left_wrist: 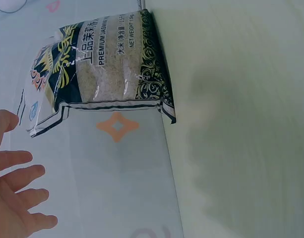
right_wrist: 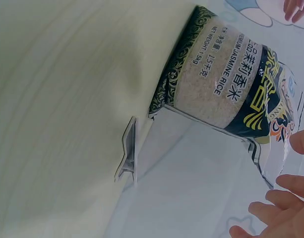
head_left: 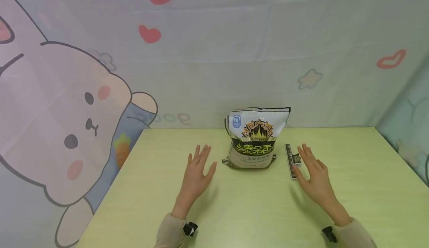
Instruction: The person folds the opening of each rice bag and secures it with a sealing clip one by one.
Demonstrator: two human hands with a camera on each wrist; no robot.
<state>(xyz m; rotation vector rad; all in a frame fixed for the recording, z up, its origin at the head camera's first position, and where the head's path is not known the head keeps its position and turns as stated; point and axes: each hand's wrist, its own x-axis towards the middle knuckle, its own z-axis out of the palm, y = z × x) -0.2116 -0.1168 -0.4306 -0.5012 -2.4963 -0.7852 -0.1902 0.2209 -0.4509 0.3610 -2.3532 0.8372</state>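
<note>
A bag of jasmine rice [head_left: 256,140] stands upright on the table, its white top folded flat at the upper edge. To its right lies a long clip [head_left: 291,162] with a black-and-white patterned bar and a dark, ornate handle; the right wrist view shows the clip [right_wrist: 127,151] edge-on. My left hand [head_left: 196,177] hovers to the left of the bag, fingers spread and holding nothing. On the other side, my right hand [head_left: 316,179] is held with extended fingers, its thumb overlapping the clip in the head view. Both wrist views show the bag apart from the fingers.
The pale yellow-green table [head_left: 248,210] reaches back to a hanging cloth [head_left: 214,65] printed with a rabbit, hearts and stars. Behind the bag, the table's back edge runs close to this cloth. Both wrists carry dark straps near the sleeves.
</note>
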